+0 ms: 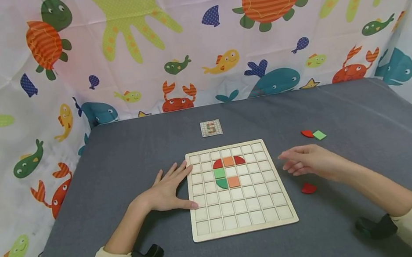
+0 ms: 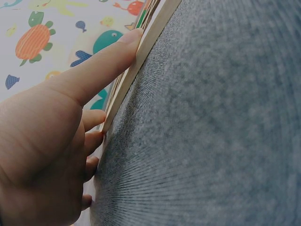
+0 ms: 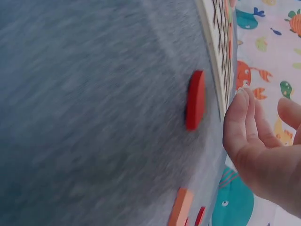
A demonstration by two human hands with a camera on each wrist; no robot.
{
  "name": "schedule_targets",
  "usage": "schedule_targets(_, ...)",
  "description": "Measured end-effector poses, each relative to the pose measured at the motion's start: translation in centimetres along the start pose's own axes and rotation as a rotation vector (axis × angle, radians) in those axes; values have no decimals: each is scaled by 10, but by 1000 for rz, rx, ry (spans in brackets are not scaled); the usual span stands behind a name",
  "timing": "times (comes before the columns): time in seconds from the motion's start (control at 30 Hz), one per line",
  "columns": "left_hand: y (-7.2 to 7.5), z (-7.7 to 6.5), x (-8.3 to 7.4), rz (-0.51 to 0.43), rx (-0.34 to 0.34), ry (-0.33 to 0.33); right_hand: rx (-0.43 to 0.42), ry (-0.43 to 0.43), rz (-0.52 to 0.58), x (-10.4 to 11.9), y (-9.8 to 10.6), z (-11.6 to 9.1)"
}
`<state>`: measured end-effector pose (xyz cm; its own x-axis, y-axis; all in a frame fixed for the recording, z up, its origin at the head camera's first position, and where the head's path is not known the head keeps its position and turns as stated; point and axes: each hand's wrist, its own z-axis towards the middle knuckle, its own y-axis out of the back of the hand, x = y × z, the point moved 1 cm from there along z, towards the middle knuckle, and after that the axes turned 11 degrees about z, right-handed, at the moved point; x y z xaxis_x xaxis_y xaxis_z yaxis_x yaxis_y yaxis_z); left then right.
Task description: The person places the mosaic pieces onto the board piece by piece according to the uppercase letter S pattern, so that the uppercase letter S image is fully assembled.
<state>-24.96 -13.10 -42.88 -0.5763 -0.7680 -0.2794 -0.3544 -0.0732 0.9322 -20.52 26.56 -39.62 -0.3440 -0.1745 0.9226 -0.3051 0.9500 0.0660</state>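
Note:
A pale wooden grid board [image 1: 243, 219] lies on the grey cloth. In its upper left part sit two red rounded pieces, two orange squares, a light green square [image 1: 219, 173] and a darker green rounded piece [image 1: 222, 183]. My left hand [image 1: 165, 192] is spread at the board's left side, fingertips and thumb [image 2: 101, 66] touching its edge. To the right of the board hovers my right hand [image 1: 308, 161], fingers loosely bent, with nothing visible in them. Below that hand in the head view lies a red rounded piece [image 1: 308, 188], also in the right wrist view [image 3: 195, 100].
A small pattern card [image 1: 211, 128] lies behind the board. Another red piece [image 1: 307, 133] and a light green square [image 1: 319, 134] lie at the back right. An orange piece [image 3: 181, 207] shows low in the right wrist view. A printed cloth [image 1: 200, 89] hangs behind the table.

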Motion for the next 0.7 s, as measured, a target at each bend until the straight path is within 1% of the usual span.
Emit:
schedule_targets(0.2,0,1,2,0,-2,-2,-11,2,-39,-7,10,-10)
schedule_targets(0.43,-1,0,1,-3,-2,-3,30,32,-71,-16,16,-18)
schedule_targets(0.53,-1,0,1,-3,-2,-4,42,76,-155,-19,15,-22)
schedule_targets(0.63,-1,0,1,-3,-3,-6,56,153,-262,-22,13,-25)
schedule_targets(0.7,0,0,1,-6,-5,-8,62,194,-312,-23,12,-27)
